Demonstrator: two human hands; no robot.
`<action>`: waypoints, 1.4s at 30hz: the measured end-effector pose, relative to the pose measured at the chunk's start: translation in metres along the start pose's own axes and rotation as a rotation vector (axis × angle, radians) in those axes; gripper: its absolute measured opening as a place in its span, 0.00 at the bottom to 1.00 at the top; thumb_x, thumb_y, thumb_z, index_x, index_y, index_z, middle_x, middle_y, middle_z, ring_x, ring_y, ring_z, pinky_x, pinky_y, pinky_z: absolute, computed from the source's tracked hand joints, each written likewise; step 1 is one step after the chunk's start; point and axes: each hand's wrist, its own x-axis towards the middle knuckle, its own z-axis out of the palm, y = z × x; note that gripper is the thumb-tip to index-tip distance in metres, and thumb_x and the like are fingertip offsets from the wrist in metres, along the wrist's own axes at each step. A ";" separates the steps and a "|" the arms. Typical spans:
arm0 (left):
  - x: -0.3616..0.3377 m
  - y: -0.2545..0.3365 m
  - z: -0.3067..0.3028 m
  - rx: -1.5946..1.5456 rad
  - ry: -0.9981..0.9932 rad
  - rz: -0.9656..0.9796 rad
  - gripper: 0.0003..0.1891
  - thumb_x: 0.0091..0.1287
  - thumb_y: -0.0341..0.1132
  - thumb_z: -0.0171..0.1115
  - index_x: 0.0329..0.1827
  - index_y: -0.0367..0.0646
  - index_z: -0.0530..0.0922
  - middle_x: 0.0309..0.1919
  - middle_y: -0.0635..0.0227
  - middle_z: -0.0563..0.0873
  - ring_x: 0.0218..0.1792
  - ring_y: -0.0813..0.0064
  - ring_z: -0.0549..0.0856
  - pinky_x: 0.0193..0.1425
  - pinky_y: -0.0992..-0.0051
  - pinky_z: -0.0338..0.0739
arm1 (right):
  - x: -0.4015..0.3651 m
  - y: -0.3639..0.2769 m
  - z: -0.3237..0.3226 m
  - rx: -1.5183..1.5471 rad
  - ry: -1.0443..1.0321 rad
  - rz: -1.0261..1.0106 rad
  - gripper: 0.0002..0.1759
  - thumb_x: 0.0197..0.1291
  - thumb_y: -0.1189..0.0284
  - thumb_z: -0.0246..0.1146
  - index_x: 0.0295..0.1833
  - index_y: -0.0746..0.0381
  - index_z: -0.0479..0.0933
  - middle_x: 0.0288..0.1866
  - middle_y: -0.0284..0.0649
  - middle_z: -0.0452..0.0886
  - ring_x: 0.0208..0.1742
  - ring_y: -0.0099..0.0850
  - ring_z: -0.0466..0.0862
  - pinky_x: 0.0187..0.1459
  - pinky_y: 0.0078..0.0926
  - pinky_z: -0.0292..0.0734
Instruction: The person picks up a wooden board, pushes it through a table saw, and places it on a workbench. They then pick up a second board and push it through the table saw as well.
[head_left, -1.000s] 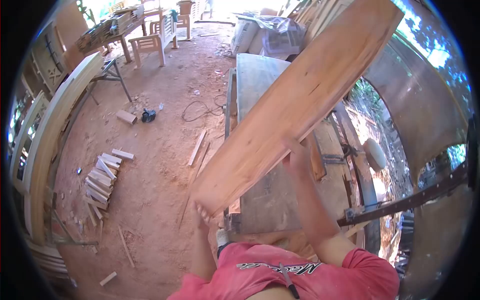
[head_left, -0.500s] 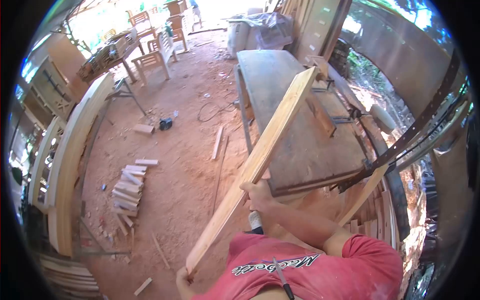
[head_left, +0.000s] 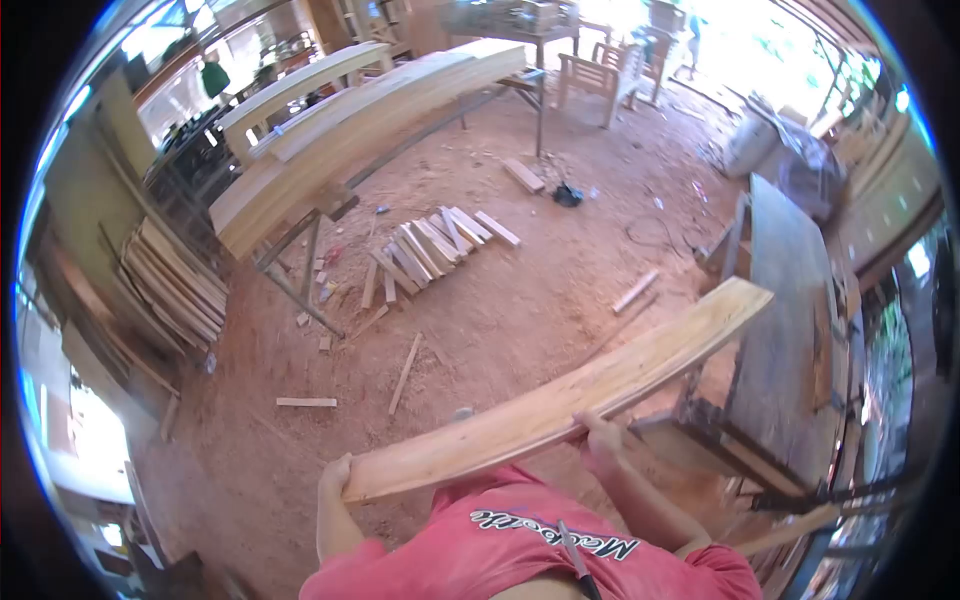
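A long, pale wooden plank [head_left: 540,405] stretches across in front of my body, its broad face up and its right end higher in the view. My left hand [head_left: 335,474] grips the plank's left end, fingers curled over the corner. Farther along, my right hand [head_left: 600,440] is closed on the near edge, with the thumb on top and the other fingers hidden underneath. The plank's far right end overlaps the side of a worn worktable [head_left: 785,300] in this view.
Stacked long boards [head_left: 370,130] rest on a metal stand at the upper left. Short wood pieces [head_left: 430,250] lie in a row on the dusty floor, near loose offcuts [head_left: 305,402] and a dark power tool [head_left: 567,194]. Wooden chairs [head_left: 600,85] stand at the back.
My view and body have turned left. The plank has swung from a steep diagonal over the worktable to a flatter position across me, both hands still holding it.
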 end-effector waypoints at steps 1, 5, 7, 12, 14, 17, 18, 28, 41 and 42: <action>0.024 -0.012 -0.004 0.240 0.117 0.144 0.34 0.69 0.56 0.56 0.56 0.27 0.82 0.54 0.38 0.86 0.59 0.50 0.86 0.64 0.55 0.76 | 0.008 0.001 0.021 -0.027 -0.019 -0.005 0.13 0.64 0.75 0.63 0.52 0.68 0.76 0.42 0.42 0.82 0.41 0.38 0.86 0.45 0.41 0.87; 0.094 -0.078 -0.027 0.104 0.111 0.016 0.35 0.69 0.57 0.56 0.54 0.24 0.81 0.58 0.33 0.82 0.66 0.46 0.81 0.66 0.55 0.75 | 0.053 0.018 0.113 -0.077 -0.020 0.149 0.09 0.64 0.74 0.62 0.48 0.65 0.76 0.41 0.39 0.80 0.44 0.35 0.83 0.45 0.42 0.84; 0.102 -0.100 -0.041 0.040 0.121 -0.099 0.33 0.68 0.53 0.60 0.58 0.24 0.81 0.55 0.43 0.87 0.52 0.59 0.88 0.57 0.61 0.79 | 0.084 0.037 0.149 -0.088 -0.017 0.229 0.07 0.63 0.74 0.62 0.46 0.63 0.76 0.41 0.39 0.80 0.44 0.34 0.82 0.45 0.41 0.81; 0.087 -0.084 -0.091 -0.317 0.236 -0.166 0.32 0.67 0.51 0.60 0.52 0.22 0.83 0.47 0.44 0.89 0.48 0.60 0.88 0.52 0.62 0.80 | 0.149 0.051 0.280 -0.256 -0.082 0.313 0.15 0.61 0.71 0.65 0.52 0.63 0.76 0.41 0.40 0.82 0.42 0.35 0.83 0.46 0.42 0.78; 0.116 -0.112 -0.098 -0.481 0.340 -0.169 0.30 0.68 0.50 0.60 0.48 0.22 0.83 0.42 0.44 0.89 0.46 0.61 0.88 0.51 0.62 0.80 | 0.175 0.052 0.326 -0.277 -0.130 0.325 0.14 0.61 0.71 0.65 0.51 0.63 0.76 0.40 0.40 0.82 0.40 0.35 0.83 0.44 0.40 0.79; 0.118 -0.089 -0.120 -0.762 0.365 -0.107 0.23 0.68 0.44 0.63 0.49 0.26 0.83 0.39 0.53 0.89 0.43 0.65 0.86 0.49 0.64 0.80 | 0.223 0.049 0.394 -0.270 -0.247 0.308 0.13 0.60 0.72 0.65 0.49 0.63 0.76 0.38 0.40 0.82 0.39 0.34 0.83 0.41 0.38 0.80; 0.104 -0.069 -0.127 -1.013 0.331 -0.034 0.19 0.68 0.40 0.65 0.49 0.28 0.83 0.39 0.58 0.88 0.42 0.67 0.85 0.48 0.64 0.80 | 0.238 0.046 0.417 -0.250 -0.312 0.287 0.13 0.60 0.72 0.65 0.49 0.64 0.77 0.38 0.40 0.82 0.38 0.35 0.84 0.40 0.37 0.81; 0.152 0.100 -0.186 -1.211 0.734 0.353 0.15 0.67 0.31 0.67 0.53 0.31 0.80 0.42 0.64 0.85 0.44 0.71 0.83 0.51 0.68 0.79 | 0.387 -0.029 0.664 -0.041 -0.853 0.251 0.18 0.65 0.72 0.62 0.57 0.71 0.76 0.50 0.47 0.85 0.49 0.39 0.87 0.54 0.40 0.84; 0.259 0.314 -0.305 -0.978 0.889 0.525 0.17 0.66 0.30 0.67 0.55 0.30 0.79 0.46 0.63 0.85 0.46 0.71 0.83 0.53 0.69 0.79 | 0.552 -0.073 0.805 -0.553 -0.732 0.212 0.36 0.59 0.48 0.69 0.62 0.65 0.75 0.59 0.49 0.79 0.61 0.39 0.80 0.58 0.40 0.76; 0.274 0.330 -0.317 -0.955 0.877 0.547 0.17 0.66 0.30 0.67 0.55 0.30 0.79 0.46 0.63 0.85 0.46 0.71 0.83 0.53 0.69 0.79 | 0.559 -0.074 0.816 -0.702 -0.434 -0.354 0.40 0.59 0.45 0.68 0.64 0.68 0.74 0.66 0.54 0.73 0.68 0.45 0.73 0.65 0.43 0.71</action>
